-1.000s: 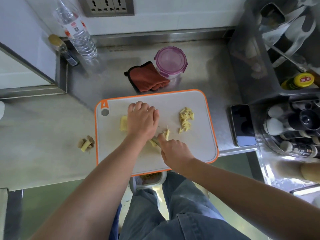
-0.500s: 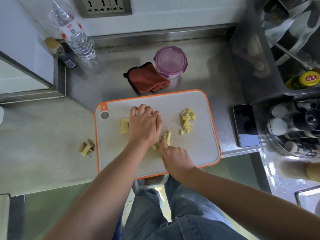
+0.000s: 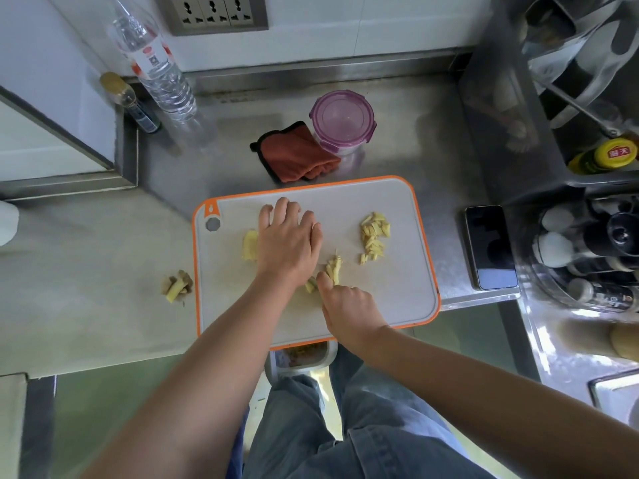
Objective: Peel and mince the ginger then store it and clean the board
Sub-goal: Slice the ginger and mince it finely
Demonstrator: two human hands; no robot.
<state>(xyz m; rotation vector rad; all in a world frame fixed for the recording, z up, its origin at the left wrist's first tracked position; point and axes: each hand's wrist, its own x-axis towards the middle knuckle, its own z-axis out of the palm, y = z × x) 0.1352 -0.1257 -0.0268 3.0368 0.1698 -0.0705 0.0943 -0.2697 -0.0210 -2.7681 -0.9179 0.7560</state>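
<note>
A grey cutting board with an orange rim [image 3: 397, 299] lies on the steel counter. My left hand [image 3: 288, 243] lies palm down on it, fingers stretched forward, covering peeled ginger; one pale slab of ginger [image 3: 249, 244] shows at its left edge. My right hand [image 3: 349, 311] is curled round a knife handle that is hidden; only a thin edge-on blade tip [image 3: 336, 253] shows. Cut ginger strips [image 3: 333, 271] lie between the hands. A pile of cut ginger [image 3: 374, 236] sits on the board's right part. Ginger peelings [image 3: 178, 286] lie on the counter to its left.
A purple-lidded container [image 3: 341, 122] and a red cloth [image 3: 297, 157] sit behind the board. A phone [image 3: 489, 247] lies to the right, beside a rack of bottles [image 3: 587, 257]. A water bottle [image 3: 155, 63] stands at the back left. A bin [image 3: 304, 356] sits below the counter's edge.
My left hand's fingers have gone from curled to stretched forward over the ginger. My right hand has stayed at the strips near the board's middle.
</note>
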